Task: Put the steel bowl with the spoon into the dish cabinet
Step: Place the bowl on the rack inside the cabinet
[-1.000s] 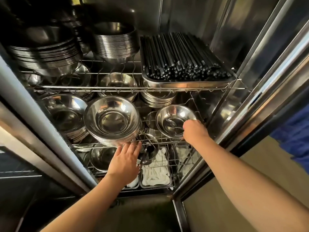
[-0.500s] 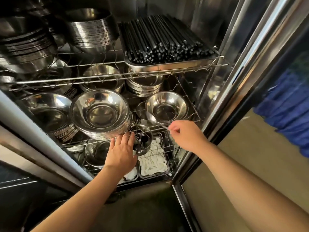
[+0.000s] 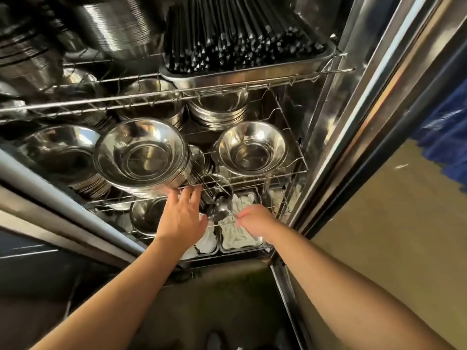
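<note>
A steel bowl [image 3: 252, 147] sits on the right of the cabinet's middle wire shelf [image 3: 290, 173], with nothing in it. My right hand [image 3: 255, 219] is below that shelf's front edge, pinching the handle of a steel spoon [image 3: 219, 214] that points left. My left hand [image 3: 183, 215] rests with its fingertips on the shelf's front wire, just under a tall stack of larger steel bowls [image 3: 141, 157]. The spoon's bowl lies between my two hands.
The top shelf carries a steel tray of black chopsticks [image 3: 240, 39] and stacks of bowls [image 3: 118, 29]. The lowest level holds trays with white items [image 3: 237, 236] and another bowl [image 3: 146, 215]. The cabinet's steel door frame [image 3: 366, 122] stands at the right.
My right hand lifted the spoon out of the right-hand bowl and brought it down below the middle shelf's front. My left hand stayed at the shelf edge. The camera tilted upward.
</note>
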`<move>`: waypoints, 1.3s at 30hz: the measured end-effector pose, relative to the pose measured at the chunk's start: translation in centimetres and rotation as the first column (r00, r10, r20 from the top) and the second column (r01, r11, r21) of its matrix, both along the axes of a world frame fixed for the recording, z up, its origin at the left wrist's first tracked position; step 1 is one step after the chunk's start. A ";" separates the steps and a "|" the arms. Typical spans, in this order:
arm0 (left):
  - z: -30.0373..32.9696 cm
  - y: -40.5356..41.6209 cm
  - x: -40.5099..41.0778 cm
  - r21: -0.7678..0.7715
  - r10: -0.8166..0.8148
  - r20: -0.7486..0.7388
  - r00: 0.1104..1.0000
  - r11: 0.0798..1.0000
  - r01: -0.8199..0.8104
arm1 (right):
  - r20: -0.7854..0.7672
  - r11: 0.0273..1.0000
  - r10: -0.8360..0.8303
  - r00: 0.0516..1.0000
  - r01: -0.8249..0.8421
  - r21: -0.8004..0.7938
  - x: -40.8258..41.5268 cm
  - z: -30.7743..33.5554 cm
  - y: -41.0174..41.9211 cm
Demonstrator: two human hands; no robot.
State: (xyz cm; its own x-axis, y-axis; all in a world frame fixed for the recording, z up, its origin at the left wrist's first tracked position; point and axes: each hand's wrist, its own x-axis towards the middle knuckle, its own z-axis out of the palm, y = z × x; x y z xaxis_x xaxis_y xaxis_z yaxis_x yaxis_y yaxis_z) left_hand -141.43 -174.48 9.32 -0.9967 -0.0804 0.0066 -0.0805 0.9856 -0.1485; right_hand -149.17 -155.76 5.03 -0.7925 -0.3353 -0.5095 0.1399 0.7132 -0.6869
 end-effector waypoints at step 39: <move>2.9 1.1 -0.9 0.225 0.148 0.124 0.981 0.959 -0.173 | -0.144 0.971 0.232 0.962 -0.220 0.094 -2.5 1.5 -2.0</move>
State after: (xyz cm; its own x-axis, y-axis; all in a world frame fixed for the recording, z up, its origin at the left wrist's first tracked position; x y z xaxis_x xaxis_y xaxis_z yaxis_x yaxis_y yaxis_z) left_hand -142.34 -173.37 12.25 -0.9647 -0.2258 -0.1357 -0.2365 0.9693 0.0678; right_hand -151.62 -157.78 6.58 -0.7711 -0.4792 -0.4192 -0.1333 0.7653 -0.6298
